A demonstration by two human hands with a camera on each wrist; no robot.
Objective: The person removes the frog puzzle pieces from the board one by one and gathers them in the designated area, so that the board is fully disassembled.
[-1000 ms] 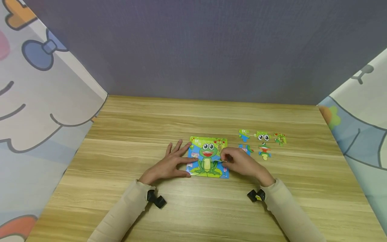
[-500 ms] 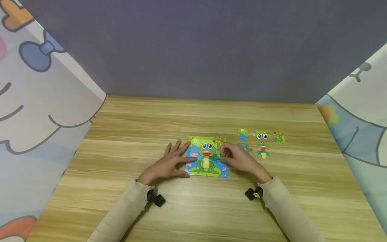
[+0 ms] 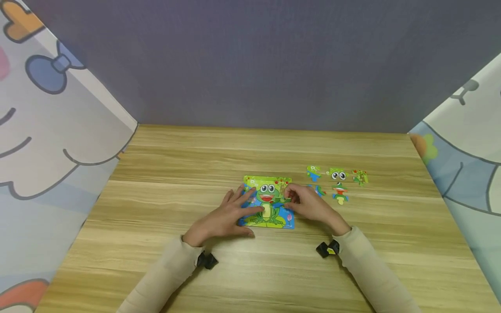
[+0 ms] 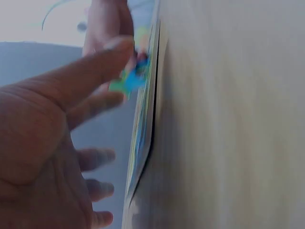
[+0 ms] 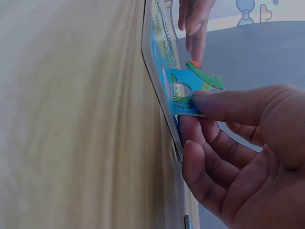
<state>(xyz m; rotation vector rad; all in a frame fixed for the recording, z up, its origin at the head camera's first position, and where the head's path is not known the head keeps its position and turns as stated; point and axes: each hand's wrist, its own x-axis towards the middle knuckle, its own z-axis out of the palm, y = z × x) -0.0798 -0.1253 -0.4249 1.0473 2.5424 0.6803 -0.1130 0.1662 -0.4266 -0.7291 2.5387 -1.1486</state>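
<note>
A frog puzzle board lies on the wooden table in front of the person. Between thumb and fingers, the right hand pinches a blue and green puzzle piece over the board's right side. That piece stands tilted up from the board in the right wrist view, with round cut-outs in its edges. The left hand is spread over the board's left side, fingers extended toward the frog's body. Its thumb and fingers appear raised off the surface in the left wrist view; whether any fingertip touches is hard to tell.
Several loose puzzle pieces lie right of the board: an eyes piece, a mouth piece, a tree piece, a corner piece and one partly behind the right hand. A grey panel rises behind the table.
The left hand has shifted right, farther over the board, and its fingers have lifted. The right hand has moved the pinched puzzle piece slightly upward along the board's right side and turned it.
</note>
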